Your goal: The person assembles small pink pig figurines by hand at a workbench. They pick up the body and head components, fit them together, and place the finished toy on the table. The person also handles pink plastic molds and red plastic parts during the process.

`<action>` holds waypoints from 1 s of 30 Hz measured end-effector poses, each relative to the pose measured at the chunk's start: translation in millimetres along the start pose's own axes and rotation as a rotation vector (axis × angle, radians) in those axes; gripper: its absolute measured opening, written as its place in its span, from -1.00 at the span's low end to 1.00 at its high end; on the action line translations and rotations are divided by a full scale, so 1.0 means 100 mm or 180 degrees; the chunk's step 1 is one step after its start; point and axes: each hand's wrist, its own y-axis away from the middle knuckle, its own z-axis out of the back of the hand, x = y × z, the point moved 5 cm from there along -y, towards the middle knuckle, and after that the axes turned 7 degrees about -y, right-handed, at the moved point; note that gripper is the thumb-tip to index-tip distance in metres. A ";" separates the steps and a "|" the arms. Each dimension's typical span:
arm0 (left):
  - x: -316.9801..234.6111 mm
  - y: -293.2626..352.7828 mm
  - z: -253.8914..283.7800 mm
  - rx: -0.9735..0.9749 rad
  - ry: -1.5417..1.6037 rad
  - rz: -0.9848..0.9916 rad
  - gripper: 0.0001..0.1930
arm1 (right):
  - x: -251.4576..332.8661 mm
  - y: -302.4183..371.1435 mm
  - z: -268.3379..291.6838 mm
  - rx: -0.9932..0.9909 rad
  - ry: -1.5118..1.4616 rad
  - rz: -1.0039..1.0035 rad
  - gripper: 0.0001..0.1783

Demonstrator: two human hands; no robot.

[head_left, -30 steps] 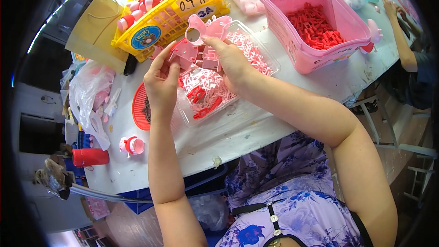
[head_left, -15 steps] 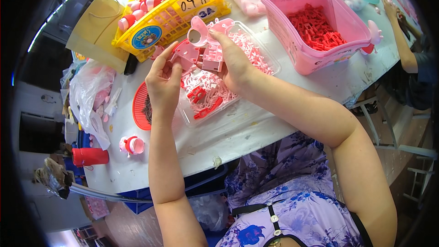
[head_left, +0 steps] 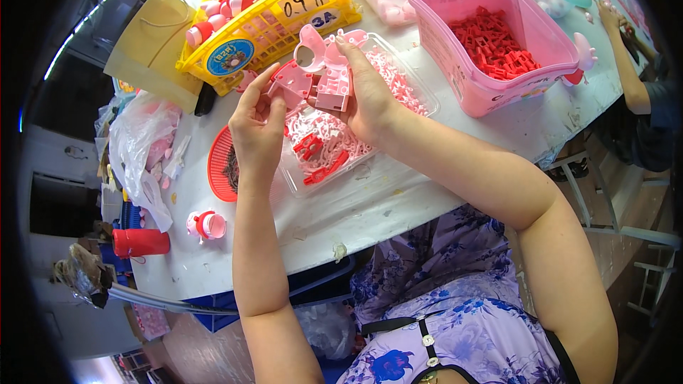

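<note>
Over a clear tray (head_left: 432, 104) of small pale-pink plastic parts, both hands hold pieces of a plastic toy. My left hand (head_left: 257, 124) is closed on a pinkish-red toy shell half (head_left: 293, 80), pinched between thumb and fingers. My right hand (head_left: 371, 103) grips a pink toy shell half (head_left: 331, 64) with a round opening and a boxy lower part, its thumb along the upper edge. The two pieces are side by side, their inner edges close together; whether they touch I cannot tell. Red clips (head_left: 324, 169) lie on the pink parts in the tray.
A yellow basket (head_left: 284, 32) of pink-and-red pieces stands behind my hands. At right is a pink tub (head_left: 455, 64) with red parts. A red basket (head_left: 219, 171) and a small pink-and-red toy piece (head_left: 210, 225) are at left. Another person's arm (head_left: 626, 64) reaches over the far right.
</note>
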 end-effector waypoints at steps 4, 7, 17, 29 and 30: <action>0.01 0.00 0.00 0.0031 -0.0019 0.0019 -0.63 | 0.00 0.01 -0.01 -0.0028 -0.0007 -0.0062 -0.51; 0.02 -0.01 0.00 0.0032 -0.0065 0.0008 -0.63 | 0.01 0.02 -0.02 -0.0022 0.0020 -0.0058 -0.51; 0.01 0.00 0.00 -0.0109 0.0002 -0.0127 -0.65 | 0.00 0.00 0.00 0.0040 0.0025 -0.0104 -0.50; 0.02 -0.01 0.00 0.0052 -0.0258 -0.0087 -0.64 | 0.00 -0.02 -0.01 0.0127 -0.0017 -0.0069 -0.50; 0.02 -0.01 0.00 0.0059 -0.0292 -0.0095 -0.64 | 0.00 -0.01 0.00 0.0119 -0.0009 -0.0071 -0.50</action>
